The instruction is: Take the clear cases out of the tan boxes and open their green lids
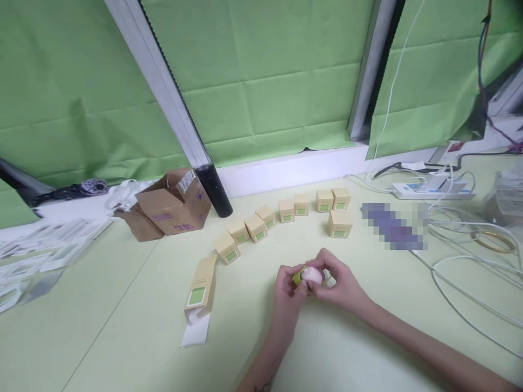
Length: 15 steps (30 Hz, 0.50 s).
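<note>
Just above the table surface, both my hands hold a small rounded white object [312,274] with a yellow-green part at its left end; its exact kind does not show. My left hand [287,288] pinches the yellow-green end between thumb and fingers. From the other side, my right hand [341,279] grips the white end with curled fingers, partly covering it. To the left lies a tan carton [203,283] with a green label, its near end open and a white flap out. Several small closed tan boxes [256,228] with green labels form an arc beyond my hands.
A brown cardboard box [180,207] and a black cylinder [214,190] stand at the back left. White frame-like pieces [36,256] lie far left. At right are a power strip [433,190], loose white cables [457,261] and a pixelated dark item [394,227]. Green blinds hang behind.
</note>
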Tool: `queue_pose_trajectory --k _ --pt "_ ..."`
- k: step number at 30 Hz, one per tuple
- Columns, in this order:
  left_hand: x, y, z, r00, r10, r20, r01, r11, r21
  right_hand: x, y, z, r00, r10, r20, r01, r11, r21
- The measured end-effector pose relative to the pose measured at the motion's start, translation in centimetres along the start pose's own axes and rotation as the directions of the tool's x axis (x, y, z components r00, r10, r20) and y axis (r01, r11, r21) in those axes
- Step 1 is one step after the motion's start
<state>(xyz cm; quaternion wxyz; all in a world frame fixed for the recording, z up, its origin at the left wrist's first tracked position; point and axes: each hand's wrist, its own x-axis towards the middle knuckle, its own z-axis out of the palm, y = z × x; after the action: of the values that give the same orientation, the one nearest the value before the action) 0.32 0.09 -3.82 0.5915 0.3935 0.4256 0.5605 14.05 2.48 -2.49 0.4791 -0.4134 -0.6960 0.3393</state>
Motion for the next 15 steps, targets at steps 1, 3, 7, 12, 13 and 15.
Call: queue_pose_trajectory --k 1,3,7,12,13,15 --pt "-0.1 -0.1 0.0 1.000 0.005 -0.008 -0.005 1.000 0.005 0.0 0.0 0.0 1.000 0.005 0.001 -0.005 1.000 0.001" --pt "-0.2 -0.3 0.1 1.000 0.014 -0.008 -0.014 1.000 0.013 0.0 -0.1 -0.1 1.000 0.013 0.003 -0.013 1.000 0.006" --pt "-0.3 -0.2 0.1 0.999 0.016 0.040 -0.018 0.999 0.039 0.0 -0.1 -0.6 0.996 0.088 -0.002 -0.087 0.993 0.085" --pt "0.0 0.7 -0.2 0.982 0.173 0.072 -0.182 0.971 0.155 0.1 -0.4 -1.0 0.991 0.128 0.043 -0.134 0.970 0.204" --pt "0.0 0.9 -0.2 0.981 0.180 0.074 -0.190 0.968 0.163 0.1 -0.5 -1.0 0.993 0.111 0.049 -0.118 0.971 0.209" --pt "0.1 1.1 -0.3 0.987 0.144 0.069 -0.152 0.978 0.144 0.1 -0.7 -0.9 0.997 0.069 0.045 -0.077 0.973 0.217"
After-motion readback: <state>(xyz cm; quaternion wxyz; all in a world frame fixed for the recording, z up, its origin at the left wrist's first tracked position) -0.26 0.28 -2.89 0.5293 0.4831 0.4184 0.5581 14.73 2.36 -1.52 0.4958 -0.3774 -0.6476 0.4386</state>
